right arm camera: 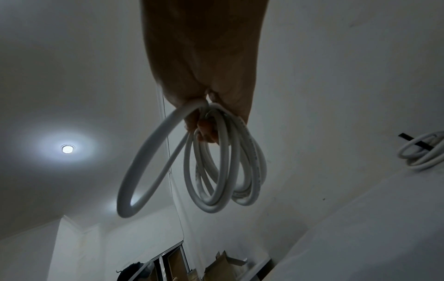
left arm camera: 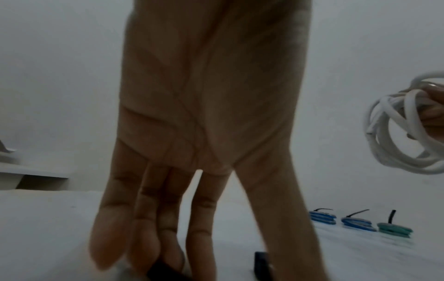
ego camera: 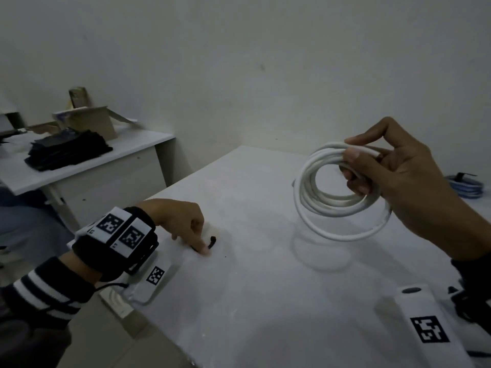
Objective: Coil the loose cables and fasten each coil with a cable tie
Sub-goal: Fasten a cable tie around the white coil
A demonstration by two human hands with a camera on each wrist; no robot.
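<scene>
My right hand (ego camera: 353, 166) is raised over the white table (ego camera: 265, 301), thumb and fingers curled round one side of a white cable coil (ego camera: 342, 192) of several loops. The right wrist view shows those loops (right arm camera: 216, 171) hanging from that hand (right arm camera: 204, 123). At the table's left edge my left hand (ego camera: 196, 235) points down, a fingertip pressing on a short black cable tie (ego camera: 211, 241) that lies curled on the table. From the left wrist its fingers (left arm camera: 168, 228) look straight, with dark parts of the tie (left arm camera: 260, 264) under the fingertips.
Tied blue coils (ego camera: 466, 187) lie at the table's far right; two blue (left arm camera: 358, 224) and a green one (left arm camera: 394, 229) show low. Another tied white coil (right arm camera: 423, 152) lies nearby. White marker blocks (ego camera: 427, 322) sit near the front. A side desk (ego camera: 79, 168) carries a cardboard box and black items.
</scene>
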